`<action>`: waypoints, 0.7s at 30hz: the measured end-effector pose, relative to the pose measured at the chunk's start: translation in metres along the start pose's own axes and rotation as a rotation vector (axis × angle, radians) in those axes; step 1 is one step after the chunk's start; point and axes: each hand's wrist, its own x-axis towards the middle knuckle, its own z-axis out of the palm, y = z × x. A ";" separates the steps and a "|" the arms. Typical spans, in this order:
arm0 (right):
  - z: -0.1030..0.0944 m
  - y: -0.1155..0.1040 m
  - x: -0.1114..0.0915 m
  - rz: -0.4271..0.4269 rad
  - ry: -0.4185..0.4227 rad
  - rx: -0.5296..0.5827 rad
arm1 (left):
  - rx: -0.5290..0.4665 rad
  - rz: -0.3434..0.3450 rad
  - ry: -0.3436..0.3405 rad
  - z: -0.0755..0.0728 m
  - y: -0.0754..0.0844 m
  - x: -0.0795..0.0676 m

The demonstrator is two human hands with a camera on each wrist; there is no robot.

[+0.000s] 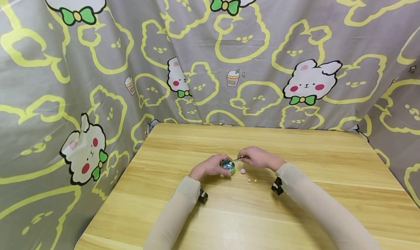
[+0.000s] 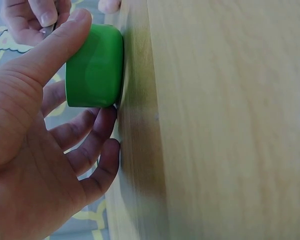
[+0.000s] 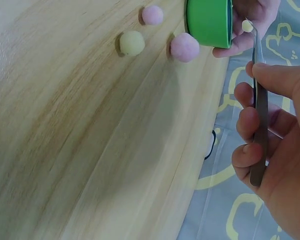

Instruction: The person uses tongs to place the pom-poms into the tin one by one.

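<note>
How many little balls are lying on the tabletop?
3: a pink one beside the green container, then, lower in the head view, a second pink one and a yellow one. Others may be hidden.

The head view is bright, the wrist views dimmer, with soft shadows on the tabletop (image 3: pixel 65 150).

Grey cartoon-print curtain (image 1: pixel 210 60) — behind a wood-grain table (image 1: pixel 236 213).

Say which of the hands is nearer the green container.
Left: the left hand grips the green container, while the right hand is apart from it, on its right, holding tweezers.
</note>
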 end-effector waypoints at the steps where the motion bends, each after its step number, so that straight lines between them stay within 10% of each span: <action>1: 0.000 0.000 0.000 0.001 0.000 -0.003 | -0.002 0.001 0.000 0.000 0.000 0.000; 21: 0.006 0.001 0.005 0.009 -0.022 -0.005 | 0.004 0.018 -0.001 0.000 -0.001 0.001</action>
